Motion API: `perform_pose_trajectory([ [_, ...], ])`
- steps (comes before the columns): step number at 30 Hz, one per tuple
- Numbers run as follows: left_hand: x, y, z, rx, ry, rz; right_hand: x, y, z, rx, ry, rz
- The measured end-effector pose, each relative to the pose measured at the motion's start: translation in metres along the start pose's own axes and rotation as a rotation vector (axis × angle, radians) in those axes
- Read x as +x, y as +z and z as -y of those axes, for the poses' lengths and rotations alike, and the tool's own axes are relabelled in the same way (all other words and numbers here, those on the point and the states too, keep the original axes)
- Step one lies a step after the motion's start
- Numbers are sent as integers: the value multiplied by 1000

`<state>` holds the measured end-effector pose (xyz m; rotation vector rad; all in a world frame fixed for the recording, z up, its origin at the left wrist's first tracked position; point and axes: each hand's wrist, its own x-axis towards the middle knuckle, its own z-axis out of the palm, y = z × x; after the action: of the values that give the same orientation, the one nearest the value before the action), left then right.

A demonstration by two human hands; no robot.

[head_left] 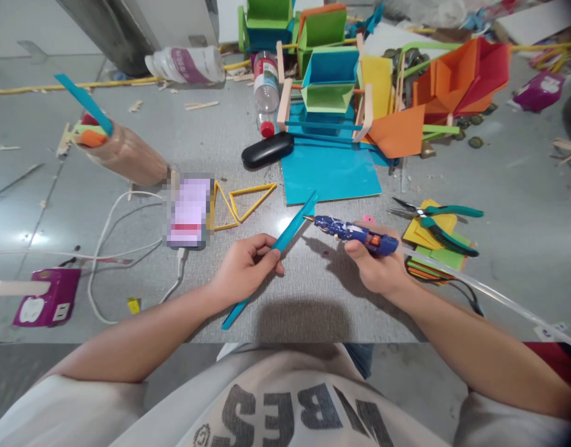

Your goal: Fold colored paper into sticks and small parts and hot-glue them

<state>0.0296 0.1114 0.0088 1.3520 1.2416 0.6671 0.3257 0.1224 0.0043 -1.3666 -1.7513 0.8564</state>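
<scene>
In the head view, the left hand (pixel 246 268) pinches a long, narrow blue card strip (pixel 292 231) slantwise by the worktop's (pixel 383 326) near edge, seemingly to steady its far end beside the metal nozzle (pixel 309 218) of the dark-blue plastic glue gun (pixel 344 230) gripped in the right hand (pixel 381 268).

On the worktop (pixel 313 276): one blue sheet (pixel 332 177). On its near side: one left hand (pixel 243 267), one right hand (pixel 378 266), one blue strip (pixel 295 225), one glue gun (pixel 348 233). Left of it: one phone (pixel 190 205), two yellow triangles (pixel 257 203), one black case (pixel 267 149), two bottles (pixel 185 65), one purple box (pixel 48 301). Right of it: one pair of pliers (pixel 448 211). Beyond it: perhaps four folded paper boxes (pixel 329 77), too overlapped to count surely.
</scene>
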Motion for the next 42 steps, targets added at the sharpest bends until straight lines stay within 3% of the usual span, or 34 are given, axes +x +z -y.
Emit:
perform_pose_trajectory([
  [8,0,0,-1,0,2,-3,1,-2,-11,-35,31,-69],
  [19,0,1,-4,13,8,-1,2,-2,-20,-21,180,-159],
  [24,1,-1,-1,-33,6,-25,11,-1,-15,-68,203,-218],
  [27,2,-1,-3,-105,23,-96,16,4,-12,-237,155,-146],
  [30,4,0,-6,-187,67,-156,16,12,-5,-549,108,26],
  [35,4,-1,-10,-237,131,-252,0,18,27,-802,25,235],
  [39,4,-3,-9,-240,184,-329,-24,8,47,-862,8,206],
  [42,3,-4,-8,-256,216,-341,-47,-12,36,-895,17,88],
])
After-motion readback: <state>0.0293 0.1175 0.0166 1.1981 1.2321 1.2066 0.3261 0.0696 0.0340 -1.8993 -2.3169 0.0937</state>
